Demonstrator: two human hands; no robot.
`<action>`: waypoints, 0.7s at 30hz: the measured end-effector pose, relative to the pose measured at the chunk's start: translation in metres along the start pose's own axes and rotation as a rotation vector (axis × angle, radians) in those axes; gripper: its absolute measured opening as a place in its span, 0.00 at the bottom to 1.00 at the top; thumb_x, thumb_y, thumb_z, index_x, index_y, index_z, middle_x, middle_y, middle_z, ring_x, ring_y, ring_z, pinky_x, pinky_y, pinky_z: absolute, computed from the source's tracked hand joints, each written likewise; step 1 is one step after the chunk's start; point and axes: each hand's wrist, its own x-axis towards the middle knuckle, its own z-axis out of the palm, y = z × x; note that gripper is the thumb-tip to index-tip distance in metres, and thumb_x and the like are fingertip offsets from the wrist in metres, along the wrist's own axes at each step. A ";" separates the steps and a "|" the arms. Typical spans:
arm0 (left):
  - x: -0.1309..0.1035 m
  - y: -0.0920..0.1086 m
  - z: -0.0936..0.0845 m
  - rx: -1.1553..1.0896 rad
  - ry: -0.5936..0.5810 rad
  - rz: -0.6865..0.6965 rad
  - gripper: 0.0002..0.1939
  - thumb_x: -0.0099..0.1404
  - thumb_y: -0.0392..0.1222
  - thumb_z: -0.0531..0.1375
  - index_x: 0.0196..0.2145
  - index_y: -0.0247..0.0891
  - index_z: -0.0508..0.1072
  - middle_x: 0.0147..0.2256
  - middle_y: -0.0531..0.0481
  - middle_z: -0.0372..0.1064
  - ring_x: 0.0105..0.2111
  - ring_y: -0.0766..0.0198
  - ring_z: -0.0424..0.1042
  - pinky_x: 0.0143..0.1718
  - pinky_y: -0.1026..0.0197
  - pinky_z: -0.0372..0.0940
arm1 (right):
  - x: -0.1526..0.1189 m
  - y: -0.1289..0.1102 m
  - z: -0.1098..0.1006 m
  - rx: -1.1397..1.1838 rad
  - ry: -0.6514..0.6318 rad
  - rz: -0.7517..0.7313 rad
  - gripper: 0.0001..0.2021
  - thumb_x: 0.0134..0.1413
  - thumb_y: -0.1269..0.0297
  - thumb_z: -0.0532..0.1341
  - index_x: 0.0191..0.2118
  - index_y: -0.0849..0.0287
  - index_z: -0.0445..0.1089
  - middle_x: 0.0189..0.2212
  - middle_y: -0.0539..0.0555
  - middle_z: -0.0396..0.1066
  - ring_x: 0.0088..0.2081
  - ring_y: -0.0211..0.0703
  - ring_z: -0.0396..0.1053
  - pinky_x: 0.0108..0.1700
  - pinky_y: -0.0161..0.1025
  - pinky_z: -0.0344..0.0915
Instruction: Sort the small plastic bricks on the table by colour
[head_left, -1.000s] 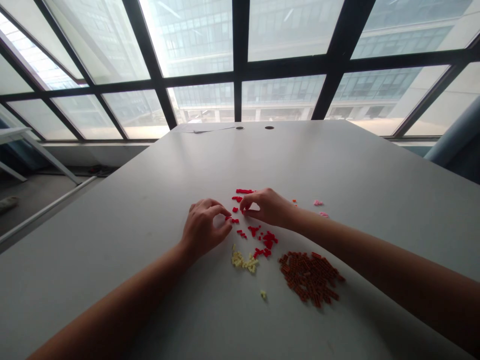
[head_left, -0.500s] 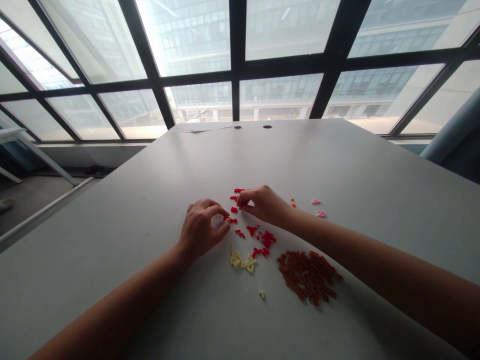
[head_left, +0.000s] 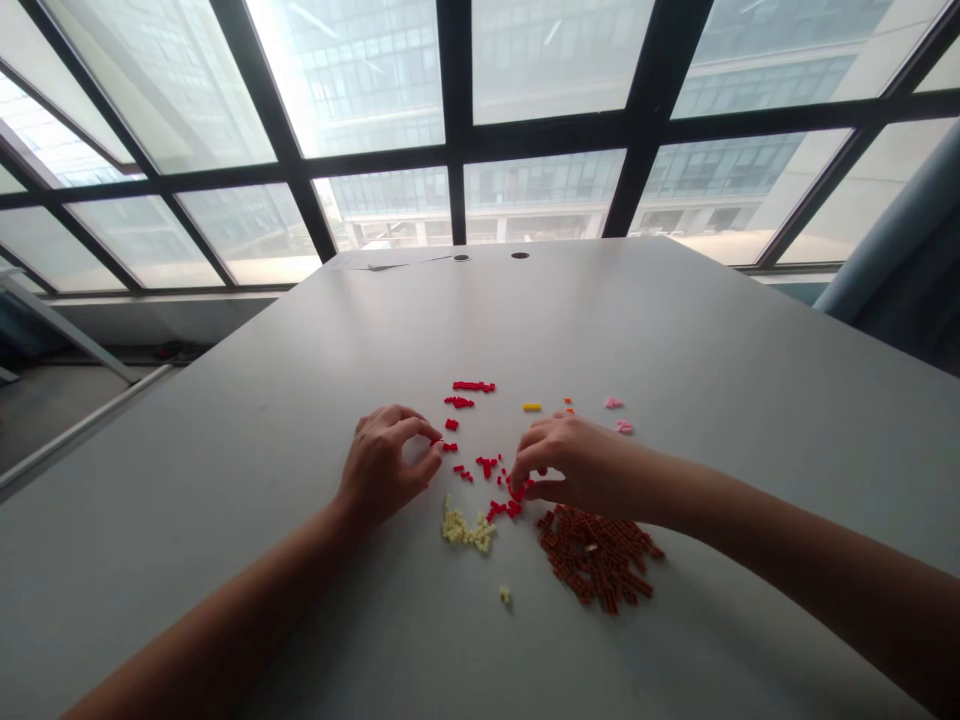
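Your right hand (head_left: 571, 462) pinches into the red bricks (head_left: 510, 497) for 1; left hand (head_left: 386, 465) curls loosely, fingertips nearly closed, beside them on the table (head_left: 225, 450).

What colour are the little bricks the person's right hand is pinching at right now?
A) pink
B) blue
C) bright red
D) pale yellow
C: the right hand has its fingertips down on a cluster of bright red bricks, while the pale yellow pile and the pink bits lie apart from it, untouched.
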 end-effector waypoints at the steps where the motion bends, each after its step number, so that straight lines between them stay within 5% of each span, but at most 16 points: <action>1: 0.000 0.000 0.000 -0.001 -0.001 0.000 0.06 0.57 0.38 0.59 0.30 0.42 0.76 0.35 0.48 0.73 0.38 0.56 0.71 0.46 0.48 0.61 | -0.001 -0.002 0.002 -0.018 -0.006 0.004 0.07 0.49 0.75 0.64 0.30 0.56 0.77 0.30 0.52 0.75 0.30 0.37 0.70 0.37 0.34 0.63; 7: 0.000 0.002 -0.001 -0.005 -0.006 -0.009 0.06 0.57 0.39 0.59 0.29 0.42 0.76 0.35 0.48 0.73 0.38 0.56 0.71 0.47 0.48 0.61 | -0.006 0.002 0.005 0.049 -0.023 0.021 0.04 0.49 0.72 0.66 0.31 0.56 0.77 0.33 0.52 0.75 0.32 0.37 0.71 0.37 0.33 0.63; 12: 0.000 0.002 -0.002 -0.003 0.006 0.001 0.06 0.57 0.38 0.58 0.29 0.42 0.76 0.35 0.49 0.73 0.38 0.55 0.72 0.46 0.48 0.61 | -0.005 0.013 0.007 -0.038 0.146 0.047 0.05 0.51 0.73 0.65 0.32 0.56 0.77 0.31 0.52 0.75 0.32 0.37 0.71 0.40 0.37 0.63; 21: -0.001 0.000 -0.001 0.007 0.002 0.018 0.06 0.57 0.38 0.59 0.30 0.42 0.76 0.35 0.49 0.73 0.38 0.56 0.71 0.46 0.49 0.61 | -0.002 0.010 0.018 -0.082 0.137 0.058 0.05 0.52 0.71 0.65 0.34 0.55 0.78 0.34 0.54 0.76 0.35 0.40 0.71 0.39 0.37 0.61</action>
